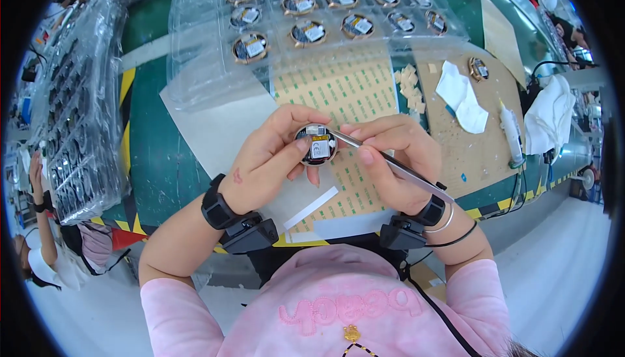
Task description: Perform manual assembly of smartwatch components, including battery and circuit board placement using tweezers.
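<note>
Between the thumb and fingers of my left hand (260, 165) is a round watch case (321, 150). Its open side faces up and shows a white-labelled battery, a yellow strip and dark parts. My right hand (409, 152) is closed around a pair of metal tweezers (416, 178). The tweezers slant up to the left, and their tip is at the upper right edge of the watch case; whether it grips anything is too small to tell. Under both hands lies a tan adhesive sheet (355, 83) with rows of green print, next to a pale grey sheet (202, 119).
A clear plastic tray (273, 15) at the back holds several open watch cases. Stacked trays (84, 116) stand at left. On the brown board (449, 148) at right are white cloths (462, 99), another watch case (478, 68) and a white syringe (512, 132). Small tan pieces (409, 85) lie beside it.
</note>
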`<action>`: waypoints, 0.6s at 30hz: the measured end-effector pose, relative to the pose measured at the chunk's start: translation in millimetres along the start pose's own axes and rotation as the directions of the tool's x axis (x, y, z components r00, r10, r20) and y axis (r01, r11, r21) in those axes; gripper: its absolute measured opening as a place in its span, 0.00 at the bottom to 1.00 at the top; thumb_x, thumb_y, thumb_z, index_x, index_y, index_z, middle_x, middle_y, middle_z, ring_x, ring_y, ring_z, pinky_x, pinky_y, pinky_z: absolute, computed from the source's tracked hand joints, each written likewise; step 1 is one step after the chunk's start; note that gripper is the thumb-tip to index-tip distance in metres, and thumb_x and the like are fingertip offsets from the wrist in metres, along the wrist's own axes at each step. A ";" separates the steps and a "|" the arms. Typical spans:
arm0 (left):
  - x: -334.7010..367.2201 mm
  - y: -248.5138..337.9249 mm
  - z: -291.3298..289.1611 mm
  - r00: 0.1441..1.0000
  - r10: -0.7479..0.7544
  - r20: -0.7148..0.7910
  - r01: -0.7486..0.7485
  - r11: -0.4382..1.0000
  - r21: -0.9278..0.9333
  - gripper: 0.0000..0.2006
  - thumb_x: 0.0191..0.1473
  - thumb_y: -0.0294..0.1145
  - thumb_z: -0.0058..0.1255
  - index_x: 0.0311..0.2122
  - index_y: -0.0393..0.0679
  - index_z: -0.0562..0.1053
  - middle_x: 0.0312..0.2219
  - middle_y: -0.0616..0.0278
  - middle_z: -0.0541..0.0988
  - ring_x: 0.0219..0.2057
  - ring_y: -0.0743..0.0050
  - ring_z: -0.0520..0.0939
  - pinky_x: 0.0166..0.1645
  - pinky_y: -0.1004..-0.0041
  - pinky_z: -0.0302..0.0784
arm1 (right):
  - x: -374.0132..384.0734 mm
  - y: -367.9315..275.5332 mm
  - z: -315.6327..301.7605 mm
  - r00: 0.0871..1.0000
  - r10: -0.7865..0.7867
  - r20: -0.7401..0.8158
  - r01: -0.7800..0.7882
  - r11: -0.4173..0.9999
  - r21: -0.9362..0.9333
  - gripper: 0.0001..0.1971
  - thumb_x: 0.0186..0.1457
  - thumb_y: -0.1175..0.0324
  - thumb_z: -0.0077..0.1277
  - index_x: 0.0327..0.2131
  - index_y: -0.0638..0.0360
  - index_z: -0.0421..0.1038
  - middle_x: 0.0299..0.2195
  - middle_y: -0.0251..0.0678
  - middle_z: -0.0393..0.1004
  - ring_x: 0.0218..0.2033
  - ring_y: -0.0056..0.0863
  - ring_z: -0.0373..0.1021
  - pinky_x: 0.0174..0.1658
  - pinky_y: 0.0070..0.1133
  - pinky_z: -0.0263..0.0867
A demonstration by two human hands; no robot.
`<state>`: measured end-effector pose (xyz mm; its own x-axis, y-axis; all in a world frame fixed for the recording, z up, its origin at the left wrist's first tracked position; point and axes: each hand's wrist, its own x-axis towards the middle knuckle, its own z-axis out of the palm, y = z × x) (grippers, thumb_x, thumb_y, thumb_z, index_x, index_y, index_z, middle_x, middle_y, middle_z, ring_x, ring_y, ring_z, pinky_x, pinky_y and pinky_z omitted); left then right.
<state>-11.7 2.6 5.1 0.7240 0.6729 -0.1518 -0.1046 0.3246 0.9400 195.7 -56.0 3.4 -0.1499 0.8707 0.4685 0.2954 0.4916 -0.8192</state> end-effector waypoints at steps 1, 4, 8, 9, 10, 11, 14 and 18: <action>-0.1 0.9 0.6 1.000 0.000 0.000 0.000 1.000 -0.004 0.15 0.57 0.22 0.34 0.51 0.41 0.61 0.38 0.59 0.74 0.26 0.85 0.74 0.28 0.85 0.66 | 0.4 0.5 -0.5 1.000 0.003 -0.028 -0.002 1.000 0.011 0.04 0.53 0.77 0.49 0.31 0.63 0.64 0.34 0.44 0.71 0.39 0.34 0.72 0.43 0.28 0.69; 1.8 0.3 2.8 0.998 0.070 0.005 -0.070 0.997 0.011 0.17 0.56 0.23 0.39 0.52 0.40 0.60 0.41 0.57 0.74 0.27 0.81 0.76 0.28 0.85 0.68 | 0.4 1.3 -2.9 0.996 -0.010 -0.090 0.013 0.999 0.032 0.03 0.54 0.77 0.48 0.31 0.63 0.64 0.34 0.43 0.71 0.39 0.33 0.72 0.43 0.26 0.69; 5.0 -8.5 9.7 0.983 0.172 -0.064 -0.168 0.983 0.071 0.21 0.52 0.20 0.45 0.52 0.39 0.60 0.43 0.57 0.73 0.30 0.80 0.77 0.29 0.84 0.71 | 3.3 2.3 -1.9 0.975 0.080 -0.206 -0.040 0.980 0.193 0.03 0.55 0.76 0.48 0.32 0.64 0.65 0.34 0.40 0.71 0.37 0.27 0.71 0.41 0.21 0.68; 4.2 -6.7 10.8 0.974 0.204 -0.102 -0.195 0.976 0.093 0.22 0.51 0.18 0.47 0.52 0.39 0.60 0.44 0.57 0.73 0.31 0.80 0.77 0.30 0.83 0.73 | 4.5 1.5 -1.6 0.965 0.138 -0.222 -0.082 0.966 0.243 0.03 0.55 0.76 0.48 0.32 0.64 0.65 0.34 0.40 0.71 0.36 0.25 0.71 0.40 0.20 0.67; 4.4 -1.0 11.9 0.972 0.221 -0.084 -0.211 0.971 0.112 0.22 0.51 0.18 0.47 0.52 0.39 0.60 0.44 0.57 0.73 0.31 0.80 0.77 0.30 0.83 0.73 | 5.0 2.2 -2.2 0.951 0.197 -0.238 -0.125 0.949 0.289 0.04 0.55 0.76 0.49 0.32 0.64 0.65 0.33 0.39 0.71 0.35 0.23 0.70 0.39 0.19 0.66; 3.5 5.7 12.2 0.979 0.169 -0.113 -0.155 0.980 0.121 0.23 0.50 0.18 0.48 0.52 0.39 0.60 0.43 0.58 0.73 0.31 0.80 0.77 0.30 0.82 0.74 | 6.0 3.2 -3.2 0.934 0.256 -0.249 -0.164 0.927 0.337 0.04 0.55 0.76 0.49 0.32 0.64 0.65 0.33 0.38 0.71 0.35 0.21 0.70 0.39 0.17 0.66; 3.5 30.2 9.6 0.981 0.073 -0.177 -0.046 0.988 0.150 0.25 0.48 0.16 0.51 0.52 0.39 0.59 0.41 0.59 0.74 0.32 0.80 0.77 0.31 0.80 0.76 | 6.3 4.6 -5.5 0.925 0.291 -0.245 -0.195 0.915 0.354 0.04 0.55 0.75 0.50 0.32 0.64 0.65 0.33 0.37 0.71 0.34 0.19 0.69 0.38 0.16 0.65; 23.9 64.7 -8.3 0.963 0.170 -0.210 -0.087 0.932 0.353 0.24 0.48 0.20 0.53 0.51 0.39 0.62 0.37 0.62 0.74 0.28 0.84 0.76 0.26 0.84 0.72 | 5.5 2.4 -7.0 0.927 0.302 -0.222 -0.210 0.909 0.359 0.04 0.54 0.75 0.50 0.31 0.64 0.66 0.33 0.36 0.71 0.32 0.18 0.68 0.37 0.15 0.65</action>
<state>-6.8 45.1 59.8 0.5364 0.8424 -0.0506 0.0798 0.0091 0.9968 202.1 -50.1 6.3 0.1594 0.9522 0.2605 -0.0382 0.2696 -0.9622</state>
